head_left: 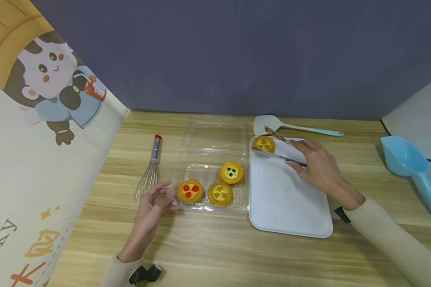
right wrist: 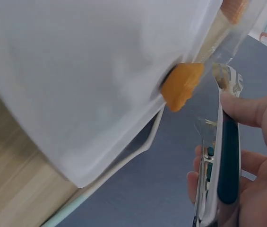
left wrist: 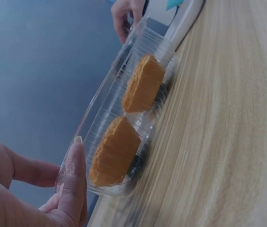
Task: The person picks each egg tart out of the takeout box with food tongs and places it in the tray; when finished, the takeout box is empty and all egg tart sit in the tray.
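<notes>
My right hand (head_left: pixel 317 165) grips metal tongs (right wrist: pixel 230 156) with dark green handle inserts. The tongs' spread tips lie on either side of an egg tart (head_left: pixel 264 144), a toy-like one with a yellow, brown-wedged top. This tart (right wrist: pixel 183 86) sits in the far left corner of a white tray (head_left: pixel 291 207). My left hand (head_left: pixel 154 207) pinches the near left rim of a clear plastic box (left wrist: pixel 88 120) between thumb and fingers. Inside the box are a red-dotted tart (head_left: pixel 190 191), a wedge-topped tart (head_left: pixel 220 193) and a blue-dotted tart (head_left: pixel 231 172).
The box's clear lid (head_left: pixel 217 135) lies folded back toward the dark wall. A whisk (head_left: pixel 151 171) is left of the box. Behind the tray lies a spatula (head_left: pixel 267 124) with a pale green handle. A light blue scoop (head_left: pixel 406 157) stands at the far right.
</notes>
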A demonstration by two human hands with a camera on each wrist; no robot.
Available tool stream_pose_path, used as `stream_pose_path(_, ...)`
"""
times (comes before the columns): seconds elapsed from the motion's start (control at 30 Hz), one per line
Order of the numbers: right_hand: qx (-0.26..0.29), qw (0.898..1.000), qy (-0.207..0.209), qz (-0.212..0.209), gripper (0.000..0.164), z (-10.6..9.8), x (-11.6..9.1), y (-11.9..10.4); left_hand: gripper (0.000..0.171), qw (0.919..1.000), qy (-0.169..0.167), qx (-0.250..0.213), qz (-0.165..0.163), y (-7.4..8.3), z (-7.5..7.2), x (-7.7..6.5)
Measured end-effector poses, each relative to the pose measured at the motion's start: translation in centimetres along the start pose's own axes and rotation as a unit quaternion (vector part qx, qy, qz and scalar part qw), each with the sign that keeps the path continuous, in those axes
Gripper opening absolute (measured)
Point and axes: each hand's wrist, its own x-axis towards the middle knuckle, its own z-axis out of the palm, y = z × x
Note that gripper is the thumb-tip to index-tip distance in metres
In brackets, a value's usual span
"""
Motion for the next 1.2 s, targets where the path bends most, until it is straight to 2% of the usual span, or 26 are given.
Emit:
stream_pose_path(0.23,0.023,0.998,0.02,-0.047,0.063,-0.7,1.0,-1.1,0.049,0.9999,0.004,-0.007,-0.006,0.0,0.7,0.2)
stream_pose_path(0.67,0.048,0.991,-0.032,-0.118,0.061,-0.6,3.5,-4.4,0.05,0.9996,0.012,-0.02,-0.012,0.5,2.0,0.8)
stream_pose_path(0.87,0.076,0.981,-0.074,-0.162,0.063,-0.2,4.6,-6.1,0.049,0.9994,0.016,-0.027,-0.014,0.6,2.6,1.0)
stream_pose_path(1.2,0.102,0.955,-0.145,-0.236,0.06,0.8,6.4,-9.4,0.05,0.9993,0.025,-0.023,-0.012,0.4,3.0,1.1)
